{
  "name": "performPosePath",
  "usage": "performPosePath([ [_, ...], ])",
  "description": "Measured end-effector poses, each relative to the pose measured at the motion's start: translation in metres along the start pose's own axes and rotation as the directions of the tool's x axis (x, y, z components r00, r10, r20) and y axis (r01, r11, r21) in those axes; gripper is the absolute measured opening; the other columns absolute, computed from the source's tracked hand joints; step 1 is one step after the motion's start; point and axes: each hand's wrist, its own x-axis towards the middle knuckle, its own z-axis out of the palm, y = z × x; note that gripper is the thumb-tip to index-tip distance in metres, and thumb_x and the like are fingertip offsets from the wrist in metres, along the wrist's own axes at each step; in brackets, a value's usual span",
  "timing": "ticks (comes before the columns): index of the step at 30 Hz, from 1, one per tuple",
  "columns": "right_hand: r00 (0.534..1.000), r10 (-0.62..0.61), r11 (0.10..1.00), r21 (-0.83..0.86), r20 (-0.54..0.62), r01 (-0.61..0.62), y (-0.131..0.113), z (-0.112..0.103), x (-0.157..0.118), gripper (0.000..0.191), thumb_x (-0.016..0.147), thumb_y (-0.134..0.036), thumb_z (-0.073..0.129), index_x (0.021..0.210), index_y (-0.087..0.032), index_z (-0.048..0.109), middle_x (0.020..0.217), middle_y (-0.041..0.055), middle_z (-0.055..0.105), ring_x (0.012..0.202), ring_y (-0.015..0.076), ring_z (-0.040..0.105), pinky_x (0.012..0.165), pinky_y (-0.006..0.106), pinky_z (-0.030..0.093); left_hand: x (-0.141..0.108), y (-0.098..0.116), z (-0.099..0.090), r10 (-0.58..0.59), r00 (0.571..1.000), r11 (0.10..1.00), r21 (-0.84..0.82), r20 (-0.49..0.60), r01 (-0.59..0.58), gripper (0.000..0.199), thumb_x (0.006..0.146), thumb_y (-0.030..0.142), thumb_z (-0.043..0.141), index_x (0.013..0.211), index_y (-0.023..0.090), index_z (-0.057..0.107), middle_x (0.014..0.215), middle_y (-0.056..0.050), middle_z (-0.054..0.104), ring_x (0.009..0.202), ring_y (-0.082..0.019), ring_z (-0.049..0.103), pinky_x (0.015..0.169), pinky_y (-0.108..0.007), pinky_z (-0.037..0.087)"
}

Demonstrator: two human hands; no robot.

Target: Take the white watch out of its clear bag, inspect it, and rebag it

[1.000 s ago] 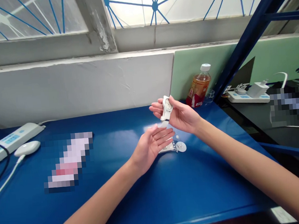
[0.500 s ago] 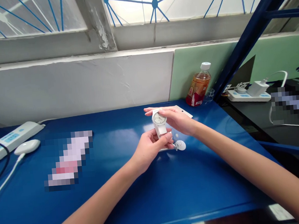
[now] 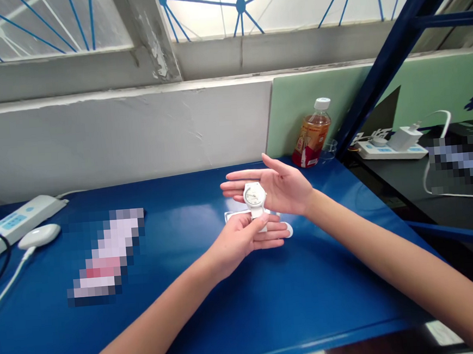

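Your left hand (image 3: pixel 241 239) pinches the lower strap of the white watch (image 3: pixel 255 196) between thumb and fingers, dial up; your right hand (image 3: pixel 280 187) lies flat and open just behind it, gripping nothing. The watch hangs between both hands over the blue tabletop (image 3: pixel 214 309). With only that one pinch, a slack thumb likely lets it tip and drop onto the small white parts (image 3: pixel 287 229) just beneath your hands.

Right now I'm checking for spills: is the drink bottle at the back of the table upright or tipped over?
Upright. The bottle stands on its base on the blue table, white cap on top, amber liquid inside.
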Motion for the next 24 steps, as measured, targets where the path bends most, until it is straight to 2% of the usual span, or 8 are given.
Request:
performPosePath([
  [4,1.000,0.007,0.999,0.041,0.008,-0.007,-0.0008,-0.0002,-0.0005,0.071,0.099,-0.056,0.018,0.125,-0.004,0.060,0.133,0.0195,0.061,0.126,0.0270,0.056,0.113,0.042,0.032,-0.0002,-0.0002,-0.0029,-0.034,0.999,0.999,-0.040,0.036,0.036,0.034,0.092,0.033,0.064,0.109,0.004,0.067,0.112,-0.025,0.070,0.106,-0.034,0.069,0.092,-0.044,0.053],
  [9,0.999,0.025,0.996,0.088,0.033,-0.028,0.0055,-0.0021,0.0021,0.072,0.100,-0.056,0.014,0.127,-0.005,0.057,0.138,0.0181,0.057,0.128,0.0274,0.054,0.113,0.044,0.031,-0.0002,0.0000,-0.0010,-0.046,0.998,0.998,-0.049,0.046,0.048,0.033,0.089,0.034,0.067,0.105,0.005,0.069,0.110,-0.024,0.071,0.102,-0.034,0.070,0.089,-0.043,0.055],
  [13,0.998,0.042,0.997,0.059,0.040,-0.044,0.0060,-0.0003,0.0016,0.073,0.098,-0.060,0.018,0.125,-0.006,0.059,0.137,0.0187,0.058,0.129,0.0283,0.053,0.113,0.045,0.032,0.0000,0.0010,0.0005,-0.080,0.997,0.996,-0.032,0.019,0.080,0.035,0.087,0.038,0.070,0.101,0.006,0.071,0.109,-0.023,0.071,0.100,-0.033,0.071,0.090,-0.044,0.054],
  [16,0.999,0.037,0.999,0.017,0.029,-0.038,0.0023,0.0017,0.0002,0.076,0.095,-0.065,0.020,0.123,-0.007,0.061,0.137,0.0192,0.058,0.130,0.0287,0.052,0.112,0.045,0.034,0.0001,0.0018,0.0010,-0.089,0.996,0.996,-0.030,-0.008,0.088,0.037,0.090,0.043,0.065,0.099,0.007,0.070,0.107,-0.022,0.072,0.099,-0.032,0.071,0.089,-0.043,0.054],
  [24,1.000,0.013,1.000,-0.005,0.020,-0.013,-0.0005,0.0028,-0.0007,0.076,0.094,-0.066,0.021,0.121,-0.008,0.062,0.134,0.0183,0.060,0.130,0.0290,0.052,0.112,0.045,0.033,-0.0002,0.0010,0.0021,-0.067,0.997,0.997,-0.034,-0.035,0.066,0.034,0.098,0.038,0.054,0.102,0.007,0.067,0.103,-0.021,0.073,0.098,-0.029,0.072,0.087,-0.038,0.056],
])
